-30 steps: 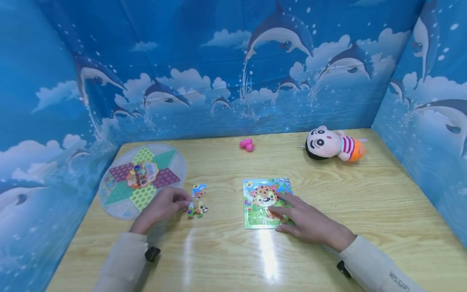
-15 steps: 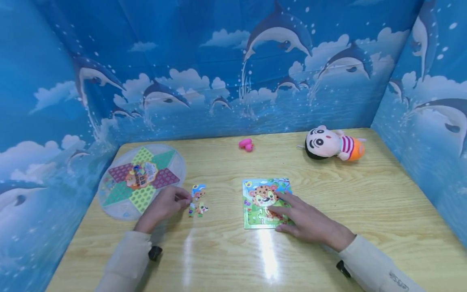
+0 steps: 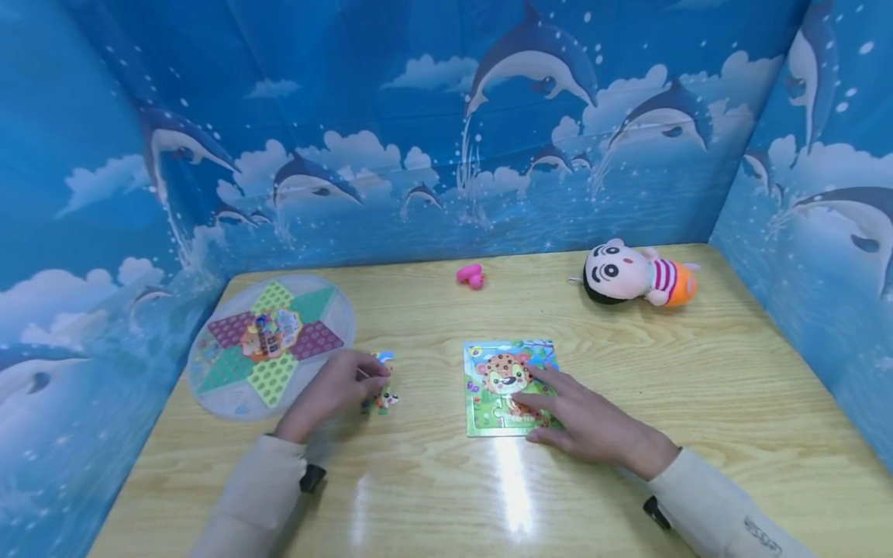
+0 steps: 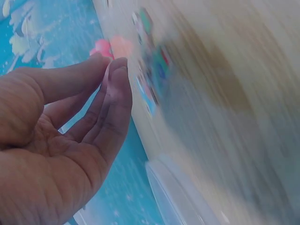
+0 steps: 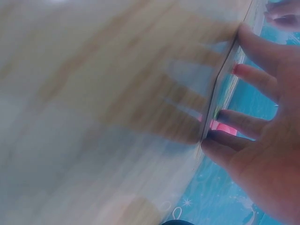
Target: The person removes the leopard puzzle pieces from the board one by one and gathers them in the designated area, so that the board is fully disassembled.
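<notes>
My left hand hovers over a couple of loose jigsaw pieces left of the board, partly covering them. In the left wrist view the thumb and fingertips meet above the table, apart from the blurred pieces; no piece shows between them. My right hand lies with spread fingers over the right side of a square jigsaw puzzle board with a cartoon leopard picture. In the right wrist view its thumb and fingertips touch the edges of the thin board. The fingers hide the picture's right side.
A round Chinese checkers board with a coloured star lies left, under the left hand's outer side. Toward the back wall sit a small pink toy and a plush doll at the right. A dolphin-print backdrop encloses the wooden table.
My left hand has moved right, from beside the loose pieces to over them, covering more of the upper piece. My right hand and the puzzle board stay in place.
</notes>
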Action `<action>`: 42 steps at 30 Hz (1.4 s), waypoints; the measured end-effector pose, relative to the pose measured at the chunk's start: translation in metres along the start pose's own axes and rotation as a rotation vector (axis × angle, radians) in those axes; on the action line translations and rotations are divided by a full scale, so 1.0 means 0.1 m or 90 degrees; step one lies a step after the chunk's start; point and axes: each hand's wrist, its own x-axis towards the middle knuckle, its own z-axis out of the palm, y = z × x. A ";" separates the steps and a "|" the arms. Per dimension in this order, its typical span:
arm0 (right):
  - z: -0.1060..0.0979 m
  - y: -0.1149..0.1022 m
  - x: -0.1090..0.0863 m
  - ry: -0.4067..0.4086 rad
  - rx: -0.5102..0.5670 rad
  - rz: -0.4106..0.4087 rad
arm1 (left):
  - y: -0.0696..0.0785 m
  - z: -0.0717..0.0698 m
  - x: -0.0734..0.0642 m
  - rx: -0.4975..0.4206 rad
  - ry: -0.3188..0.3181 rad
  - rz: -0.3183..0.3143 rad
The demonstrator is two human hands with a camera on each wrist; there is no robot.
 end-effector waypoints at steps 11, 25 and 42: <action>0.00 -0.01 0.00 0.001 0.002 0.002 | 0.36 0.36 0.20 0.027 -0.052 0.033; 0.00 -0.01 0.00 -0.002 0.006 0.009 | 0.67 0.76 0.33 0.030 -0.139 0.079; 0.00 -0.01 0.00 -0.005 0.004 0.010 | 0.79 0.91 0.38 0.067 -0.145 0.059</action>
